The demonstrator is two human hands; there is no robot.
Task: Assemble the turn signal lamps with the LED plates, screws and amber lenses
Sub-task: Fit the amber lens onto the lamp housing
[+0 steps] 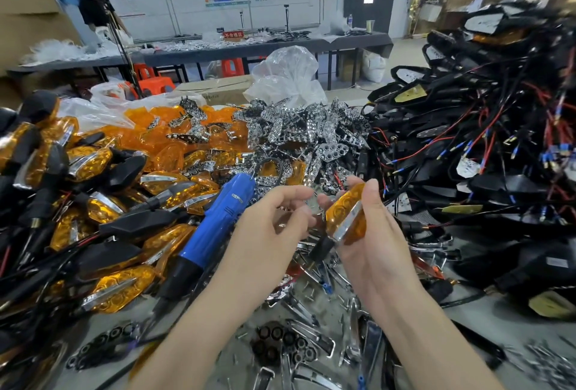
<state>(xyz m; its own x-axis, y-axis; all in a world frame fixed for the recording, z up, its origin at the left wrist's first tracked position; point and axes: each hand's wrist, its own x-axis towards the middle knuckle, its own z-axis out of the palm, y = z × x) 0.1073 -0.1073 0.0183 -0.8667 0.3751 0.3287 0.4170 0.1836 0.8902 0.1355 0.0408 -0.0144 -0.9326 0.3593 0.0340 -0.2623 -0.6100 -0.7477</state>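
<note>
Your right hand [377, 233] grips a lamp [344, 213], fingers curled round its amber face. Your left hand [271, 227] sits just left of the lamp, fingers loosely spread.

We see a glossy amber plastic lens [344, 213] with chrome trim, and a smooth blue plastic screwdriver [218, 218] at nine o'clock.

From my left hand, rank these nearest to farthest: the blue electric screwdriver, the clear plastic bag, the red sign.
1. Blue electric screwdriver, just left of the left hand.
2. Clear plastic bag, farther back, centre.
3. Red sign, on the far table.
</note>
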